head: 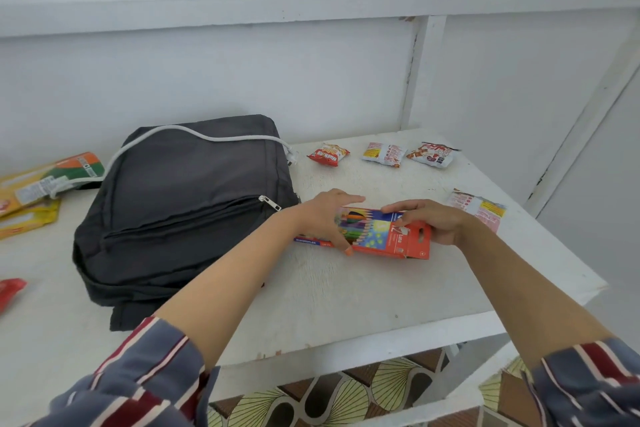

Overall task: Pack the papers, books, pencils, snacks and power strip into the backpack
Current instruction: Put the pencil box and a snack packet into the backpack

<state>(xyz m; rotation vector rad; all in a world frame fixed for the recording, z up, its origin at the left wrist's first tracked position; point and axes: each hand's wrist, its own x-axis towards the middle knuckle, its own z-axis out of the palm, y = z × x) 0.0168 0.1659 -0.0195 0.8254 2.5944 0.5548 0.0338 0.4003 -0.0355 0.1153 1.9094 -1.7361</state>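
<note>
Pencil box [379, 236], red and blue, with colourful pencil print.

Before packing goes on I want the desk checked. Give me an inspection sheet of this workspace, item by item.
Surface: white table.
Job's things: grey backpack lies flat, front zip closed; pencil box beside it; three snack packets at the back, another snack packet at right.
Clutter: yellow-orange packets and a red packet at left, contents unclear.
Grippers: left hand and right hand both hold the pencil box.
Cables: white cord lies across the backpack.
Surroundings: white panelled wall; patterned floor.
</note>
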